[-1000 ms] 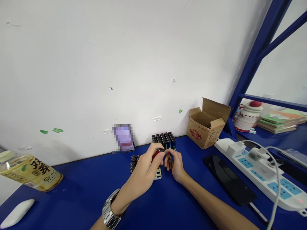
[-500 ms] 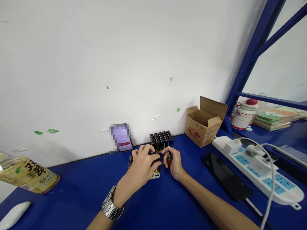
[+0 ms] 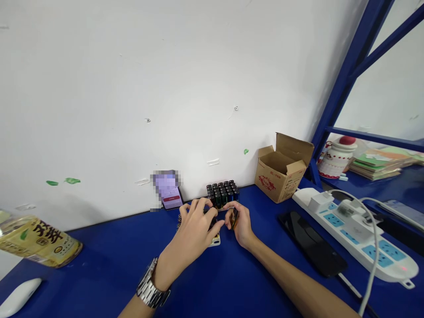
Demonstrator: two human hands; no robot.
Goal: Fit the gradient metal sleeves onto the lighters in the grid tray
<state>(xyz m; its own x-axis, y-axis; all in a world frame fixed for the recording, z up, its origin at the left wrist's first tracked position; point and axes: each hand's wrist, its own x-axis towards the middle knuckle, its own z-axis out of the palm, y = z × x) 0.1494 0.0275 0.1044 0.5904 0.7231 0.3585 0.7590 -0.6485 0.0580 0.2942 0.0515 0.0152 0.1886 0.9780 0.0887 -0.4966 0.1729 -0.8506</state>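
Note:
My left hand point(image 3: 198, 223), a metal watch on its wrist, arches over a pale holder point(image 3: 216, 241) with dark batteries point(image 3: 179, 219) showing at its left side. Its thumb and fingers curl around a dark battery point(image 3: 212, 222), which they partly cover. To the right, my right hand point(image 3: 243, 225) is closed around a black and gold battery point(image 3: 234, 218), with thumb and forefinger pointing toward the left hand. Just behind both hands, several upright batteries point(image 3: 223, 193) stand in tight rows near the wall. Much of the holder is hidden under the left hand.
A phone point(image 3: 169, 190) leans on the wall. An open cardboard box point(image 3: 280, 174) stands at the back right. Nearer are a black phone point(image 3: 313, 243) and a white power strip point(image 3: 356, 238) with cables. At left are a yellow bottle point(image 3: 43, 240) and a white mouse point(image 3: 20, 297).
My left thumb and fingers have shifted slightly over the holder. The battery in my right hand shows more clearly between the fingers. Nothing else has visibly moved.

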